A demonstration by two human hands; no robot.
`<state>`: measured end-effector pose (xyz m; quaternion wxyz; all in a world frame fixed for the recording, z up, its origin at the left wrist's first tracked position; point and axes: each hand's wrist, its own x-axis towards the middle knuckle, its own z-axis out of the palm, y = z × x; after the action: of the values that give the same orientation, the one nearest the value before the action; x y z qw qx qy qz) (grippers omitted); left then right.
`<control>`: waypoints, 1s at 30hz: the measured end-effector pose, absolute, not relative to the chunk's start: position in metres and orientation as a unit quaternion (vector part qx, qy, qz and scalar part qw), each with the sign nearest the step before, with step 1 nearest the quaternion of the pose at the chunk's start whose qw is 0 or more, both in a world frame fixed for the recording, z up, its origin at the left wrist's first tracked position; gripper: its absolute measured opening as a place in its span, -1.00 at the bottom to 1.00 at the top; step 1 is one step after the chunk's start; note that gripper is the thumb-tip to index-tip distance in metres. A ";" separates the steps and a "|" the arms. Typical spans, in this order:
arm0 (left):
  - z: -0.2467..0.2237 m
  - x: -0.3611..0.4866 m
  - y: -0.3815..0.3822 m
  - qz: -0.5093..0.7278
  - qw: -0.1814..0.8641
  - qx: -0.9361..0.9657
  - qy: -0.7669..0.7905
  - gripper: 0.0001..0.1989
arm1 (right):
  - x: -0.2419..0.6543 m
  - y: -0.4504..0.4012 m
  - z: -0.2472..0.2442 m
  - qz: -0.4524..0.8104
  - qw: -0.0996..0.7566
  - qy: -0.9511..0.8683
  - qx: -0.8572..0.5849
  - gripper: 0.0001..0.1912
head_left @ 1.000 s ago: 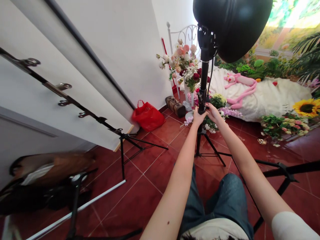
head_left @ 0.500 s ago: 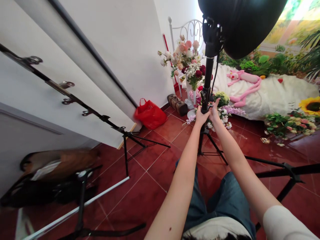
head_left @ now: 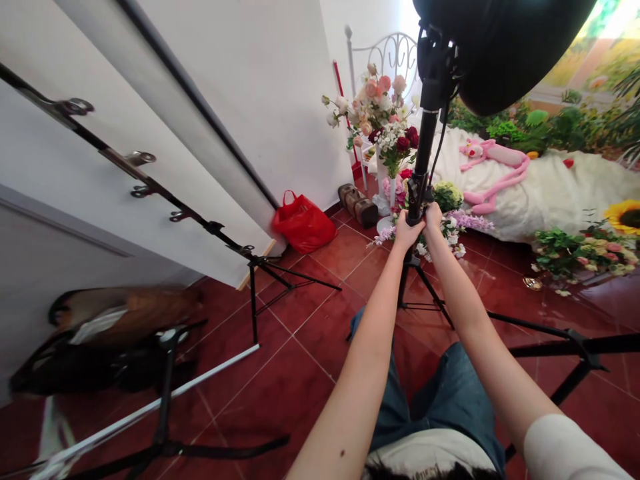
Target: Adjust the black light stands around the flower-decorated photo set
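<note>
A black light stand (head_left: 425, 143) rises in front of me on tripod legs. A big dark lamp head (head_left: 505, 50) tops it, cut off by the upper edge of the view, with a thin cable hanging along the pole. My left hand (head_left: 409, 231) is closed around the pole just below a clamp collar. On the pole's right side, at the height of that collar, my right hand (head_left: 433, 217) has its fingers curled against the stand. Its fingertips are partly hidden, and I cannot tell whether a knob lies under them.
Artificial flowers (head_left: 385, 113) and a small brown case (head_left: 358, 205) stand behind the stand. A red bag (head_left: 305, 223) rests by the wall. Other tripod legs (head_left: 575, 343) reach in from the right. A white pole (head_left: 200, 380) crosses the floor at left. A pink plush toy (head_left: 495, 167) lies on white cloth.
My right hand, earlier with thumb raised and fingers looser beside the pole, has now closed in against it. The pole's upper part and lamp head appear slightly farther right.
</note>
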<state>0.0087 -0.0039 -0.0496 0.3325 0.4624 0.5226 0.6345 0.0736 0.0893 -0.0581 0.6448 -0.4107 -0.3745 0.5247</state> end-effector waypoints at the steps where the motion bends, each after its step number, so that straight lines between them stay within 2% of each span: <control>1: -0.049 0.009 -0.004 0.635 0.335 0.462 0.521 -0.63 | 0.076 0.087 -0.057 0.496 0.637 -0.373 -0.457 -0.53; 3: -0.048 0.009 -0.005 0.634 0.336 0.461 0.522 -0.64 | 0.086 0.077 -0.055 0.450 0.619 -0.386 -0.514 -0.56; 7: -0.047 0.010 -0.006 0.627 0.323 0.458 0.540 -0.65 | 0.136 0.039 -0.068 0.453 0.577 -0.465 -0.495 -0.69; 14: -0.055 0.010 0.002 0.644 0.295 0.463 0.533 -0.65 | 0.312 -0.055 -0.124 0.498 0.476 -0.432 -0.582 -0.70; 18: -0.058 0.016 -0.002 0.645 0.258 0.469 0.545 -0.64 | 0.404 -0.117 -0.136 0.467 0.515 -0.329 -0.640 -0.79; 23: -0.067 0.046 -0.028 0.643 0.113 0.420 0.631 -0.60 | 0.479 -0.191 -0.133 0.409 0.572 -0.237 -0.671 -0.84; 25: -0.072 0.068 -0.040 0.629 0.092 0.368 0.679 -0.63 | 0.501 -0.215 -0.128 0.385 0.588 -0.214 -0.679 -0.82; 27: -0.079 0.095 -0.049 0.599 0.128 0.324 0.721 -0.71 | 0.519 -0.235 -0.120 0.363 0.609 -0.203 -0.675 -0.78; 30: -0.086 0.149 -0.055 0.548 0.236 0.317 0.737 -0.79 | 0.540 -0.254 -0.101 0.340 0.641 -0.204 -0.657 -0.70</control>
<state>0.1492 -0.0553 -0.0858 0.2356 0.3171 0.7375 0.5478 0.5404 -0.2539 -0.1008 0.6410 -0.6570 -0.2043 0.3400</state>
